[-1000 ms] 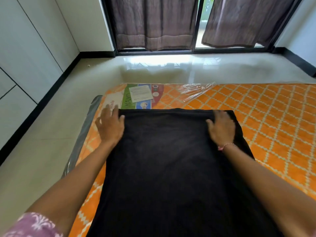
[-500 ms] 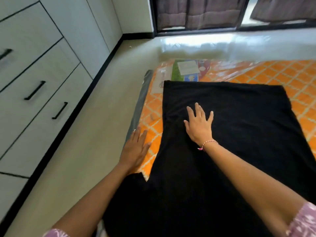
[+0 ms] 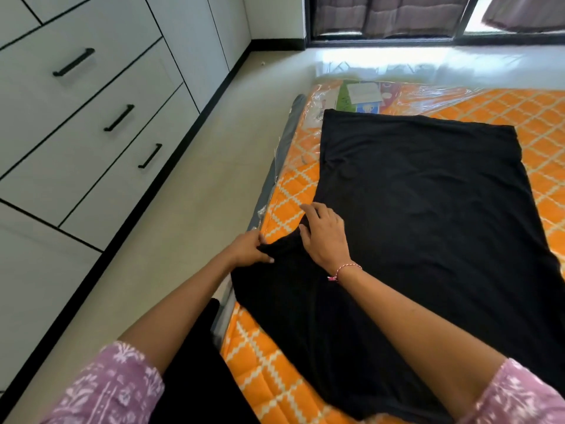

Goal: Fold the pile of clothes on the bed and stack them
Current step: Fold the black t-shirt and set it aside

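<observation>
I see a black garment (image 3: pixel 428 209) spread flat across the orange patterned mattress (image 3: pixel 535 117), its near left part bunched at the mattress's left edge. My left hand (image 3: pixel 249 250) has its grip closed round that bunched fold, thumb on top, fingers curled into the cloth. My right hand (image 3: pixel 324 237) lies just beside it on the fabric, fingers loosely bent with the tips pressing on the same fold; I cannot tell whether they pinch it. A pink thread bracelet (image 3: pixel 344 270) circles the right wrist. Clear plastic wrap (image 3: pixel 428 93) covers the mattress's far end, over a printed label (image 3: pixel 365 93). White drawers with black handles (image 3: pixel 119 117) stand to the left across the pale floor (image 3: pixel 198 209).
</observation>
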The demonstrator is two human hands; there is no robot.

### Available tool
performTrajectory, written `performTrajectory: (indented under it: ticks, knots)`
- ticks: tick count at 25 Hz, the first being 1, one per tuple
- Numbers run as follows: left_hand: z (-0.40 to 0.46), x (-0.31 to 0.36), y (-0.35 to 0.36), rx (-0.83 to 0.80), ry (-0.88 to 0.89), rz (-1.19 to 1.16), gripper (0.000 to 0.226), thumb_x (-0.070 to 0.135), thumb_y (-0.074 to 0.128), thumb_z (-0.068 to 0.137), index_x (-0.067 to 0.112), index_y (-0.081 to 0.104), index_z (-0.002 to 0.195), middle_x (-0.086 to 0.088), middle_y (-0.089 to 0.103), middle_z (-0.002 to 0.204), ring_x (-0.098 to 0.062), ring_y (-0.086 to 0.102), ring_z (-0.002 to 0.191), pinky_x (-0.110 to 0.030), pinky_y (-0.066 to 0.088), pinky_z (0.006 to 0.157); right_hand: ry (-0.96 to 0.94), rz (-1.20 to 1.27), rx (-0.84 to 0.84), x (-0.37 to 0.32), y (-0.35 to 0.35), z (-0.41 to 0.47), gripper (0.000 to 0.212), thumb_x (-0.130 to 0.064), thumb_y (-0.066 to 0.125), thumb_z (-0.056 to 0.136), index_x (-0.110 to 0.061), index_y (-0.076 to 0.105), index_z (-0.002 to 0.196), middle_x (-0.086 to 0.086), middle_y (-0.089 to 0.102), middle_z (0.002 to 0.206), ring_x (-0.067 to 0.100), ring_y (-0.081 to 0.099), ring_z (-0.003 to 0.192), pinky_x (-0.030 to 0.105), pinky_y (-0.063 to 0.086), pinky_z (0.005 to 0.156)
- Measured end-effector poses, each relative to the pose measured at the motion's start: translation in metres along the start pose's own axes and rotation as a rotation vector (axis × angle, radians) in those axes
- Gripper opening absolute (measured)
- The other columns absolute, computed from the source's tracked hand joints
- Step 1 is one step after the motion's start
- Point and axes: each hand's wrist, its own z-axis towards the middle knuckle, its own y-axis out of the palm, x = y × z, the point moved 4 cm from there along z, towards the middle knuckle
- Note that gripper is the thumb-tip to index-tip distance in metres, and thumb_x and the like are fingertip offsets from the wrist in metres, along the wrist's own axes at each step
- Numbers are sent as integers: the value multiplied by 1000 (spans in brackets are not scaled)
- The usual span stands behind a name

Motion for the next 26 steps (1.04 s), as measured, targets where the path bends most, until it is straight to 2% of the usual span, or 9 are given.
performTrajectory:
  ticks: [5, 9, 12, 14, 17, 19, 21, 24, 26]
  knots:
    - [-45, 4, -17, -218, -208, -505, 35, 9, 68, 82, 3, 58, 116, -13, 65, 97, -24, 64, 84, -33, 54, 74, 420, 620, -202, -33, 12, -44, 30, -37, 48, 97, -13, 63, 107, 4, 66, 86, 18, 63, 77, 40, 56, 73]
    - [-74, 70, -17, -45, 63, -510, 48, -7, 64, 79, 10, 51, 122, -14, 61, 109, -24, 60, 92, -31, 51, 81, 823, 1414, -393, -30, 0, -64, 49, -56, 40, 94, -15, 59, 110, 4, 64, 90, 17, 61, 86, 33, 51, 73]
    - [-87, 153, 25, -260, 302, -467, 70, -4, 63, 84, 16, 30, 143, -15, 57, 122, -20, 58, 99, -30, 51, 81, 882, 1744, -240, 18, -28, -82, 57, -62, 39, 90, -15, 71, 98, 6, 69, 94, 20, 67, 85, 31, 51, 70]
    - [-89, 188, 59, -330, 446, -324, 68, 8, 62, 89, 20, 28, 146, -14, 58, 122, -19, 61, 97, -32, 52, 79, 909, 1758, -167, 64, -44, -103, 61, -58, 41, 91, -6, 72, 93, 17, 68, 94, 24, 70, 73, 30, 56, 63]
    - [-86, 175, 90, 129, 515, 123, 79, 44, 66, 84, 16, 30, 148, -12, 47, 136, -25, 49, 123, -40, 42, 101, 975, 1543, -365, 103, -52, -136, 54, -52, 54, 89, -4, 68, 109, 21, 68, 106, 31, 68, 86, 37, 55, 71]
    - [-89, 136, 125, 119, 448, 488, 106, 66, 60, 76, 19, 4, 153, -12, 12, 157, -27, 15, 145, -45, 21, 116, 921, 1277, -351, 110, -46, -131, 31, -28, 66, 87, -4, 67, 107, 15, 69, 101, 23, 68, 80, 28, 55, 63]
    - [-97, 105, 152, 20, 447, 721, 101, 64, 49, 84, 20, -14, 151, -12, -16, 158, -26, -8, 147, -49, 3, 118, 864, 1042, -224, 104, -45, -117, 19, -6, 66, 85, -2, 67, 104, 13, 67, 93, 22, 65, 78, 28, 56, 66]
    - [-102, 94, 154, 211, 454, 815, 76, 32, 49, 94, 16, 4, 153, -19, 9, 157, -32, 23, 142, -48, 31, 108, 860, 1084, 26, 110, -46, -106, 25, 11, 49, 88, -6, 67, 91, 10, 64, 83, 24, 61, 82, 28, 52, 72]
    - [-114, 103, 147, 301, 402, 858, 67, 21, 65, 85, 18, 36, 146, -16, 47, 133, -28, 58, 105, -34, 54, 66, 923, 1137, 169, 128, -50, -114, 28, 6, 49, 89, -15, 65, 79, 9, 65, 87, 22, 62, 83, 27, 53, 75]
